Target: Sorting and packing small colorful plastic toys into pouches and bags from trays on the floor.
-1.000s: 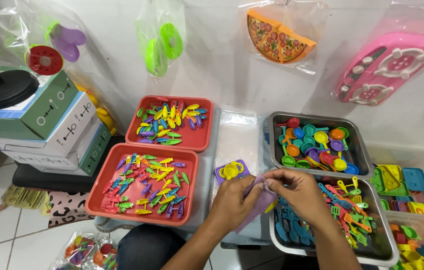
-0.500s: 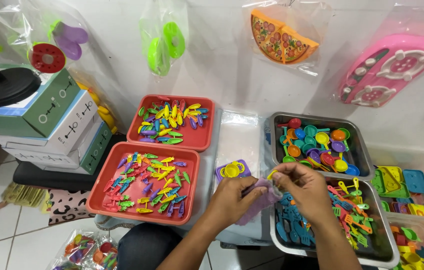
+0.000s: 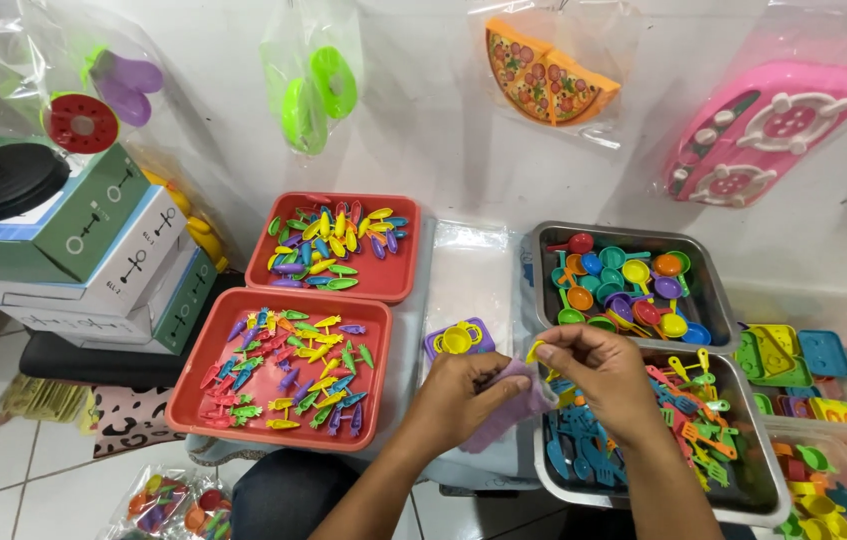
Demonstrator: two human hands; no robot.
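Low table (image 3: pixel 468 270) under clear plastic, two red trays (image 3: pixel 283 405) of toy pieces, two metal trays (image 3: pixel 708 290)

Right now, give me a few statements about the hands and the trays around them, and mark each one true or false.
1. Both hands hold a purple bag. True.
2. The right hand pinches a small yellow piece in its fingers. True.
3. The left hand rests in the near red tray. False: it is at the bag, right of that tray.
4. The far metal tray holds toy forks. False: it holds little coloured pans; forks lie in the near metal tray.
5. A toy pizza hangs bagged on the wall. True.
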